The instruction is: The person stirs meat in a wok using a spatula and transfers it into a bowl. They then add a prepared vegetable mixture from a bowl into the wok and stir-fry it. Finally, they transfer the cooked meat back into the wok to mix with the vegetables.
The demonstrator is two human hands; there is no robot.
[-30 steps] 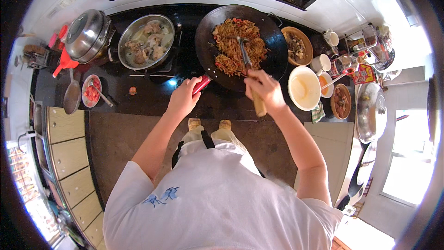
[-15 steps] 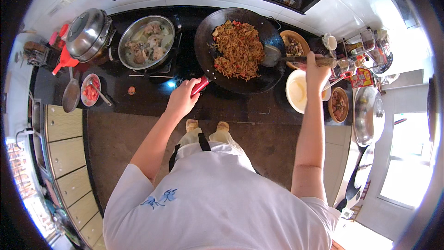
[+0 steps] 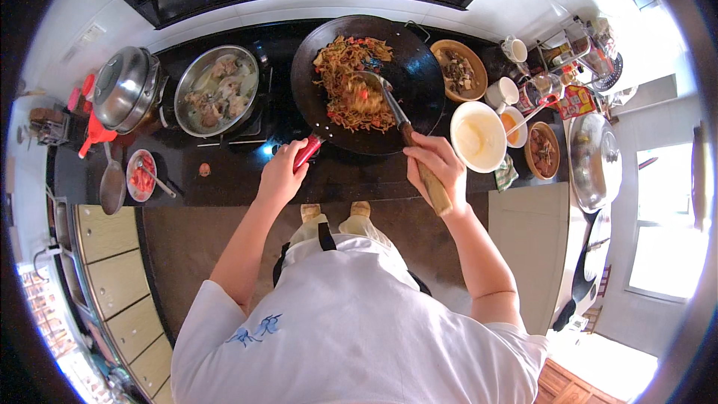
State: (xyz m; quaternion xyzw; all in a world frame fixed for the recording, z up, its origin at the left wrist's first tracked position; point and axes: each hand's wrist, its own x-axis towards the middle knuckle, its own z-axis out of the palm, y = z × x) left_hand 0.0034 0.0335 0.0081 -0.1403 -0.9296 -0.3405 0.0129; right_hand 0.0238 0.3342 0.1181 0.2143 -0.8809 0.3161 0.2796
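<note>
While the wok looked heavy, the left hand clamped its handle, the right hand a spatula, near the worktop's front edge.

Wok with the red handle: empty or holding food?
The wok holds food: brown strands lie inside; its right side shows bare.

I hold the dark, round wok by its red handle, which slants toward me at the near left. Brown, noodle-like strands flecked with red lie heaped in its left part, and my wooden-handled metal spatula tilts in from the near right, blade among them.
</note>
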